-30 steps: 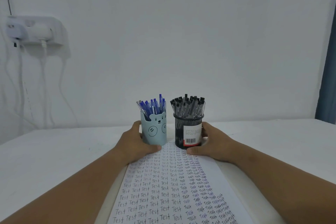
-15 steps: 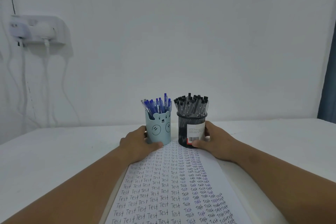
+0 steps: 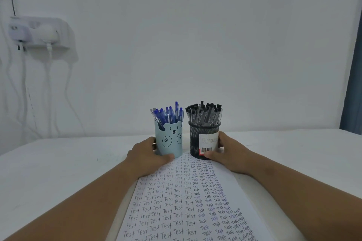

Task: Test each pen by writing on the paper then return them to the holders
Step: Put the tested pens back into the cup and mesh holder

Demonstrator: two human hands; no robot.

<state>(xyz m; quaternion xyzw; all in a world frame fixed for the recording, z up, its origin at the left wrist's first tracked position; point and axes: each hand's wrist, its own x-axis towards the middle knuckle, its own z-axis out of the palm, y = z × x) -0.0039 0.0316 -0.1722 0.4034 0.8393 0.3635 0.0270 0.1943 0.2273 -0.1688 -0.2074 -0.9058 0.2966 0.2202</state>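
The paper (image 3: 188,201) is covered in rows of "Test", and all visible pens stand in the 2 holders, so testing looks finished. The left hand (image 3: 147,155) grips the blue bear holder (image 3: 169,140); the right hand (image 3: 228,151) grips the black mesh holder (image 3: 203,139).

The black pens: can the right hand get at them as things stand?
Probably yes, once it lets go: the right hand grips the mesh holder, and the black pens stand open above with nothing over them.

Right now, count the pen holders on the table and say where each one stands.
2. The blue bear holder stands at the paper's far edge, gripped by the left hand; the black mesh holder stands beside it, gripped by the right hand.
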